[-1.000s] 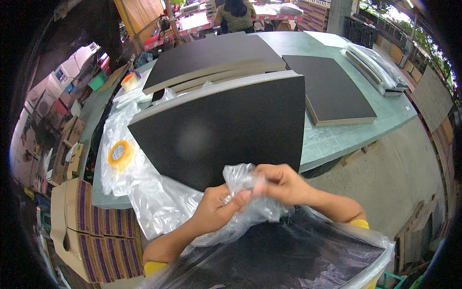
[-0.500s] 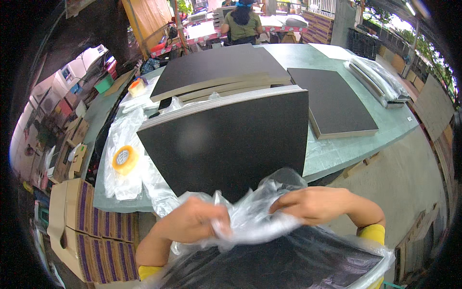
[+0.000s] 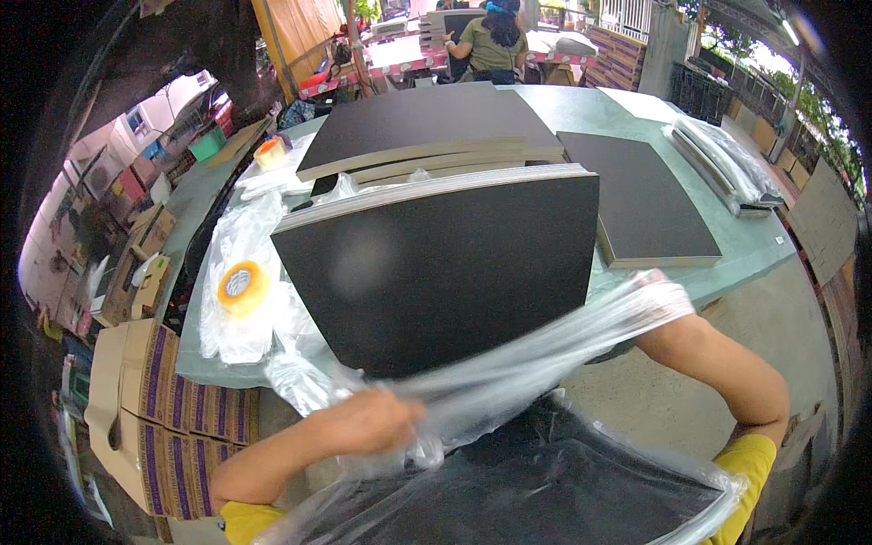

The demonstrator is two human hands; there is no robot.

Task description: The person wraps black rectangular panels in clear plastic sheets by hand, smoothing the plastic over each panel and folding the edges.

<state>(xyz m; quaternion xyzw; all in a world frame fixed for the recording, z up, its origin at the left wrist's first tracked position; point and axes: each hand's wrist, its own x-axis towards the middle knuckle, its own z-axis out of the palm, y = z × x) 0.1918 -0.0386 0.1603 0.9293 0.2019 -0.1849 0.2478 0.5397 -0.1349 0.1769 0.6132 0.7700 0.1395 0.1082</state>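
Observation:
A clear plastic bag is pulled taut and slanting between my two hands. My left hand is closed on its bunched edge at the lower middle, slightly blurred. Farther right and higher, my right hand grips the other end, its fingers partly covered by the film. Below them, close to my body, a black panel lies inside the plastic. Just beyond my hands a stack of black panels stands tilted on edge against the table, its pale edges facing up.
On the green table are flat black panels, another black panel stack, plastic-wrapped panels, plastic bags and a tape roll. Folded cartons stand at the left. A person works at a far table.
My right hand has swung out to the right and upward, stretching the bunched plastic into a long band. My left hand has shifted slightly left and down. The view has shifted a little.

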